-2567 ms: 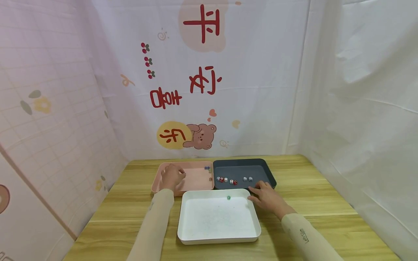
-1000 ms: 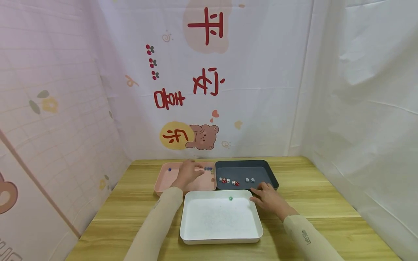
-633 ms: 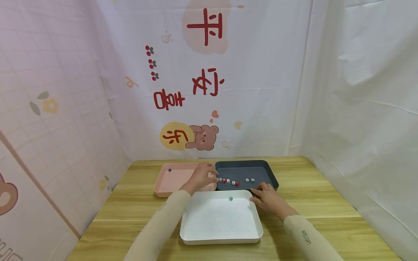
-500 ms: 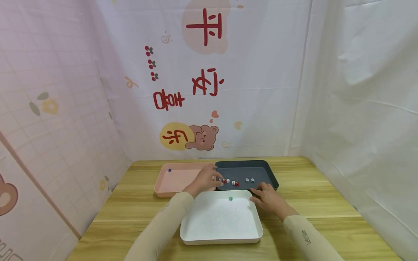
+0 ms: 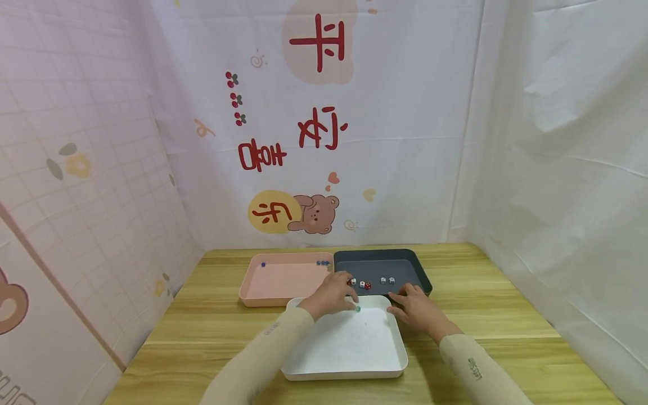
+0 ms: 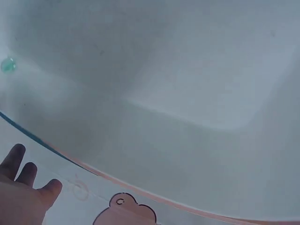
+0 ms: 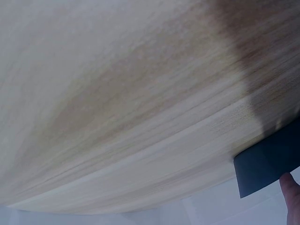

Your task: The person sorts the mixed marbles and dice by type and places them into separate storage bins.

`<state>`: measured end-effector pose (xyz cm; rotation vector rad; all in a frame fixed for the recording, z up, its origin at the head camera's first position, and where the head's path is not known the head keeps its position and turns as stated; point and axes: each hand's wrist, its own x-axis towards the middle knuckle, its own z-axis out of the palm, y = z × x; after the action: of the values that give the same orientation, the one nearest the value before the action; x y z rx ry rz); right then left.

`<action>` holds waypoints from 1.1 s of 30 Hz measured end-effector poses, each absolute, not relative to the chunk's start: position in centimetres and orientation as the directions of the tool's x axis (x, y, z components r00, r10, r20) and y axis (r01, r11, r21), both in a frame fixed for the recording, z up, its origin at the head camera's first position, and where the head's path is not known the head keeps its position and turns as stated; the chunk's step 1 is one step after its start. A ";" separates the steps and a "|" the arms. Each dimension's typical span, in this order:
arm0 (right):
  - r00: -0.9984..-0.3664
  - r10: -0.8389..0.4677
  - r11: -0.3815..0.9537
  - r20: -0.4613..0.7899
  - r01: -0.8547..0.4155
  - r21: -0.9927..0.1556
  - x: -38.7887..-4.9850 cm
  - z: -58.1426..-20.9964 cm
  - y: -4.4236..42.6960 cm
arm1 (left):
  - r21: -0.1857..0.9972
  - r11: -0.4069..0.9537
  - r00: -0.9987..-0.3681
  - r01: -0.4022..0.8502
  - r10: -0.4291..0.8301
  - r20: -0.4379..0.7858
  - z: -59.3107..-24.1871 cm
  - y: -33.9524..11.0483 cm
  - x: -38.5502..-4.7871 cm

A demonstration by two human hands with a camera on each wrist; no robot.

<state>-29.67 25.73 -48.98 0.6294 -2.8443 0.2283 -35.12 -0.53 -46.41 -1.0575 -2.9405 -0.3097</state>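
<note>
In the head view my left hand [image 5: 334, 295] hovers over the far part of the white tray [image 5: 344, 349], thumb and fingers apart. Its fingertips are close by a green glass marble [image 5: 358, 309]; whether they touch it I cannot tell. The left wrist view has that marble [image 6: 8, 64] at its left edge, with the spread fingers [image 6: 27, 174] lower down. My right hand [image 5: 417, 309] stays at the white tray's far right corner, fingers loosely extended to the front rim of the dark tray [image 5: 385, 265]. In the right wrist view one fingertip [image 7: 286, 180] meets the dark tray's rim.
Behind on the left, a pink tray [image 5: 283, 281] contains a lone blue marble [image 5: 263, 264] and more blue marbles [image 5: 323, 263] in its right corner. White dice [image 5: 383, 280] and red dice [image 5: 368, 286] lie in the dark tray. Fabric walls [image 5: 405, 140] enclose the wooden table [image 5: 506, 315].
From above the pink tray, my left hand has moved right and nearer, over the white tray beside the green marble. The pink tray's corner marbles show again. My right hand has stayed in place.
</note>
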 end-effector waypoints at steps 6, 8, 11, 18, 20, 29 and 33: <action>-0.876 -0.408 0.888 0.256 -0.446 -0.109 -29.6 -49.1 25.8 | 0.086 0.744 -0.749 0.663 0.660 0.066 -47.1 0.4 -34.9; -0.872 -0.413 0.886 0.264 -0.451 -0.104 -29.6 -49.1 25.9 | 0.061 0.746 -0.748 0.664 0.661 0.059 -47.4 0.6 -34.9; -0.868 -0.416 0.884 0.272 -0.456 -0.101 -29.7 -49.1 25.9 | 0.002 0.744 -0.743 0.668 0.667 0.056 -47.6 0.8 -34.8; -0.870 -0.415 0.885 0.266 -0.454 -0.105 -29.8 -49.2 26.0 | -0.066 0.723 -0.720 0.688 0.691 0.061 -47.6 0.9 -34.7; -0.871 -0.414 0.886 0.264 -0.452 -0.105 -29.8 -49.1 26.0 | -0.057 0.723 -0.721 0.688 0.691 0.058 -47.5 0.8 -34.6; -0.869 -0.416 0.883 0.267 -0.456 -0.109 -29.7 -49.0 25.9 | -0.021 0.730 -0.729 0.683 0.683 0.046 -47.3 0.6 -34.5; -0.868 -0.417 0.882 0.270 -0.458 -0.111 -29.7 -49.0 25.9 | 0.008 0.741 -0.741 0.671 0.670 0.049 -47.2 0.6 -34.7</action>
<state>-29.71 25.87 -49.04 0.6637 -2.8129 0.2514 -34.72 0.60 -47.17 -1.1138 -2.8912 -0.0395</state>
